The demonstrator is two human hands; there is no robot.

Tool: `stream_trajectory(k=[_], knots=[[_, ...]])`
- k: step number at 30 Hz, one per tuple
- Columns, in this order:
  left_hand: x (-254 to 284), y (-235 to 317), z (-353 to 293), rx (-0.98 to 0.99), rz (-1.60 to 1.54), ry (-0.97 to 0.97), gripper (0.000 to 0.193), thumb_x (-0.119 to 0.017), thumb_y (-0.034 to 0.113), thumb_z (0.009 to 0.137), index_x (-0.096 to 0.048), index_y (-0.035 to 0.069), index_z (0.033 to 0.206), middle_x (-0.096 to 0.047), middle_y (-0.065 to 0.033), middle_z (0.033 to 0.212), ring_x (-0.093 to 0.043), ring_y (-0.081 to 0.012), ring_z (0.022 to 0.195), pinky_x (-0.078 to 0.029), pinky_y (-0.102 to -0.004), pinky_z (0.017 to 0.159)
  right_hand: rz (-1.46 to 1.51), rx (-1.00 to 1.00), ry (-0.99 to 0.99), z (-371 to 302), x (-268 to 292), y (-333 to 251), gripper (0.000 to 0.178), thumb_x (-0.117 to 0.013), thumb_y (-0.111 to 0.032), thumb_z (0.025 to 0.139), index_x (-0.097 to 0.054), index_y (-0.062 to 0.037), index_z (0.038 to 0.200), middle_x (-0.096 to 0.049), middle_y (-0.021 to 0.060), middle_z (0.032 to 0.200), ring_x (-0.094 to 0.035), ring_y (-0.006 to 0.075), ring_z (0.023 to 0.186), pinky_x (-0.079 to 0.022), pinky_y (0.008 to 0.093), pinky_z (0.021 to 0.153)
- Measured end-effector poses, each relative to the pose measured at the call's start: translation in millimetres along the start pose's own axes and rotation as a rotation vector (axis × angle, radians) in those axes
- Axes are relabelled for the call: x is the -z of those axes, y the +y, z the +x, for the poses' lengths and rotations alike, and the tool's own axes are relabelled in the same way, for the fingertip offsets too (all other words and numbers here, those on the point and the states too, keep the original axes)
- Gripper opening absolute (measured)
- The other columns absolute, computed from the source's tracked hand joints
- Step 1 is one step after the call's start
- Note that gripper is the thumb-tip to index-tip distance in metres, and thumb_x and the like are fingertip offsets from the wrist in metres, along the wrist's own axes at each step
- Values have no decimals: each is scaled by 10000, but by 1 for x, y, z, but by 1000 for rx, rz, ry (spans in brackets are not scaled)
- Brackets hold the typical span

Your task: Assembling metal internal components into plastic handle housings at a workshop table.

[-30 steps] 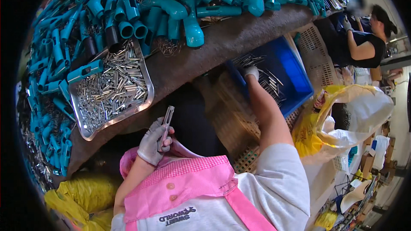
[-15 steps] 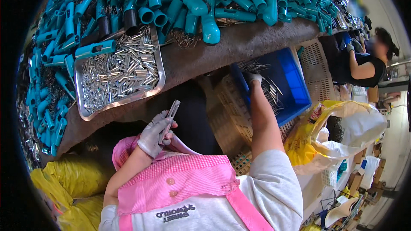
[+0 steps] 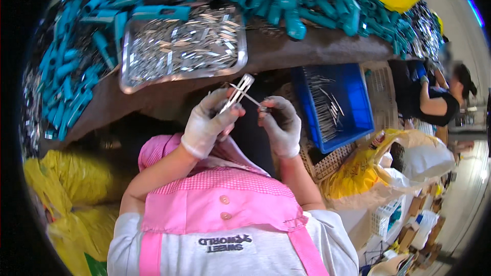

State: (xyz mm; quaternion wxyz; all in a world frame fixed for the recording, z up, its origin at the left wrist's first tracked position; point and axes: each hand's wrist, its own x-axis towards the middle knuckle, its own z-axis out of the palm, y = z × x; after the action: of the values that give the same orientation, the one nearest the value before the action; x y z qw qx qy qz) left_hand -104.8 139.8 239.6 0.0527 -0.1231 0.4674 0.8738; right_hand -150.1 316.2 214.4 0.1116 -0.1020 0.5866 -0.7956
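In front of my chest, my left hand (image 3: pixel 207 122), in a pale work glove with bare fingertips, grips a slotted silver metal piece (image 3: pixel 245 83) tilted up and away. My right hand (image 3: pixel 282 129), gloved likewise, pinches a thin metal rod (image 3: pixel 251 99). That rod crosses the slotted piece near its upper part; whether it passes into the slot I cannot tell. To the right stands a blue bin (image 3: pixel 357 92) with many similar thin rods (image 3: pixel 327 110) in it. Beyond my left hand a metal tray (image 3: pixel 242 64) holds a heap of small shiny metal pins (image 3: pixel 179 46).
Teal tubular parts (image 3: pixel 294 23) are piled along the cloth-covered bench (image 3: pixel 307 48). Yellow bags (image 3: pixel 82 179) lie at left. A yellow and white bag (image 3: pixel 348 174) stands right of me, near a plastic crate (image 3: pixel 319 166). Another person (image 3: pixel 437 97) works at far right.
My right hand has come out of the blue bin with a thin rod and moved left to meet the slotted piece. My left hand has shifted rightward and up; the head view has turned.
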Motion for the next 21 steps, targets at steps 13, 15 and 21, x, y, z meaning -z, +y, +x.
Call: stream_trajectory(k=[13,15,21], knots=[[55,33,-58,-194,-182,153,295,-582,133,910,-573,65,1197,-636,-48,825,-473,-52,549,-363,-183,465,-332,284,-394,18,-98,-9,236,-668,97,702,-627,-13,906,-615,125,923,-634,226,821,-506,281,708],[63,37,-64,-199,-174,170,299,-572,154,920,-564,61,1204,-632,-44,823,-471,-53,547,-365,-183,466,-378,249,-472,22,-103,-8,249,-669,88,710,-627,-15,933,-611,116,925,-631,210,815,-501,276,708],[72,47,-93,-327,178,362,210,-618,173,892,-630,42,1056,-615,4,863,-495,-25,606,-411,-171,510,-450,-74,-512,8,-125,-13,232,-680,-83,793,-619,23,990,-630,86,959,-590,149,897,-456,283,829]])
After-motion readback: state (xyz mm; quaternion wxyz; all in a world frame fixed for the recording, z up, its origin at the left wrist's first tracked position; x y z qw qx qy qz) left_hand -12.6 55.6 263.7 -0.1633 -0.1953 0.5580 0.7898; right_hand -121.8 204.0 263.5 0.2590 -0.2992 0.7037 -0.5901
